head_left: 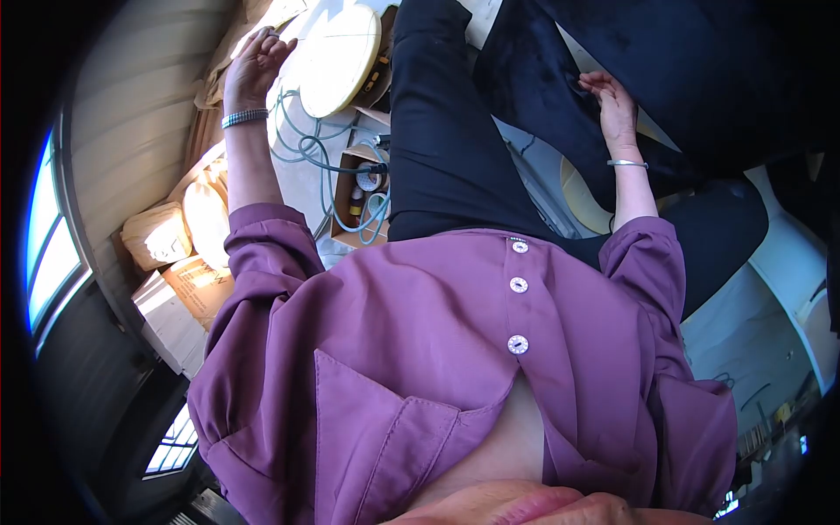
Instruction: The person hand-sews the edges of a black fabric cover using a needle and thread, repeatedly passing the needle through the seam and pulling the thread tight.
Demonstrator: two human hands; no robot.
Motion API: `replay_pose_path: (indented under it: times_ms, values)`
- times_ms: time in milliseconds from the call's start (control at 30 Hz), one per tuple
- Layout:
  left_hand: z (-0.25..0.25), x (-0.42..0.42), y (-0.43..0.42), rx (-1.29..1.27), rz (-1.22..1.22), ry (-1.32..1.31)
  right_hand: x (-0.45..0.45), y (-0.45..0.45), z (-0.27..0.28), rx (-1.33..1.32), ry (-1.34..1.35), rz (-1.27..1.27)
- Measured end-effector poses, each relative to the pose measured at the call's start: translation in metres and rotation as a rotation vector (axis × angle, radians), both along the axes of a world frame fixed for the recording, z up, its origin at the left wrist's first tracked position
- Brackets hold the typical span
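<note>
My left hand [254,66] is raised at the upper left, its fingers curled together beside a round pale disc [350,66]. Whatever sits between those fingers is too small to make out; a faint thin line runs from near them across the disc. Over my lap and beyond lies a dark, slightly shiny cloth or hide [534,87]. At its edge my right hand [611,101] is closed, thumb and fingers pinched together at the dark material. What the fingertips grip there is partly hidden.
A green-blue cable [319,157] loops down beside an open cardboard box [350,234] holding a tape roll [371,179] and small bottles. Further left stand a printed carton [199,289] and a wrapped bundle [157,236]. To the right is a white curved chair-like part [783,254].
</note>
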State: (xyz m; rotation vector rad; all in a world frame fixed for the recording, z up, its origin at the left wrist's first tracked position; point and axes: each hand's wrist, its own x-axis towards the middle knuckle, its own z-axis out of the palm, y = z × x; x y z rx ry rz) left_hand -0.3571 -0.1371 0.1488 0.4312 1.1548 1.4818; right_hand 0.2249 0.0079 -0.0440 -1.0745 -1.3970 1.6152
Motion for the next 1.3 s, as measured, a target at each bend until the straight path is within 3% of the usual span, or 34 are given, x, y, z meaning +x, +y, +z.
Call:
replay_pose_path:
  times_ms: [33,100,133,267,333,367,467,533,600,667,733,767,867,933,1200,1233,1300]
  values:
    - [-0.011,-0.025,0.004,0.029,0.014,-0.124,-0.001,0.002,0.005,-0.031,-0.010,-0.020]
    - [0.003,-0.029,0.009,-0.040,0.266,0.000,-0.010,0.001,0.031,-0.101,-0.028,-0.056]
    - [0.010,-0.031,0.013,-0.083,0.426,0.080,-0.016,-0.001,0.046,-0.007,-0.144,-0.010]
    - [0.015,-0.134,0.008,0.249,0.683,-0.016,-0.023,-0.009,0.064,0.212,-0.470,0.093]
    - [0.033,-0.118,0.013,0.206,0.792,0.270,-0.025,-0.012,0.064,0.259,-0.554,0.117]
    - [0.044,-0.103,0.015,0.181,0.843,0.416,-0.024,-0.012,0.060,0.241,-0.474,0.104]
    - [0.049,0.001,0.034,0.123,0.587,0.687,-0.013,-0.009,0.039,0.168,-0.294,0.069]
    - [0.026,0.059,0.042,0.094,0.352,0.718,-0.003,-0.005,0.034,0.105,-0.253,0.050]
    - [-0.005,0.109,0.048,0.088,0.146,0.650,0.005,-0.004,0.034,0.154,-0.383,0.017]
    - [-0.028,0.189,0.060,0.078,0.091,0.323,0.010,-0.005,0.027,0.230,-0.447,-0.026]
    - [-0.038,0.248,0.068,-0.091,-0.068,0.311,0.005,-0.009,0.038,0.232,-0.456,-0.021]
    - [-0.067,0.258,0.074,-0.042,-0.225,0.326,0.001,-0.013,0.043,0.230,-0.460,-0.019]
    - [-0.074,0.316,0.099,-0.213,-0.520,0.634,-0.013,-0.020,0.041,0.320,-0.469,-0.029]
    - [-0.113,0.335,0.108,0.129,-0.480,1.115,-0.013,-0.028,0.037,0.270,-0.448,-0.064]
    - [-0.119,0.364,0.121,0.207,-0.599,1.653,-0.006,-0.028,0.025,0.252,-0.456,-0.043]
    - [-0.108,0.369,0.124,0.126,-0.724,1.727,-0.005,-0.027,0.023,0.240,-0.479,-0.025]
    - [-0.112,0.373,0.128,0.116,-0.722,1.693,-0.004,-0.025,0.022,0.223,-0.523,0.014]
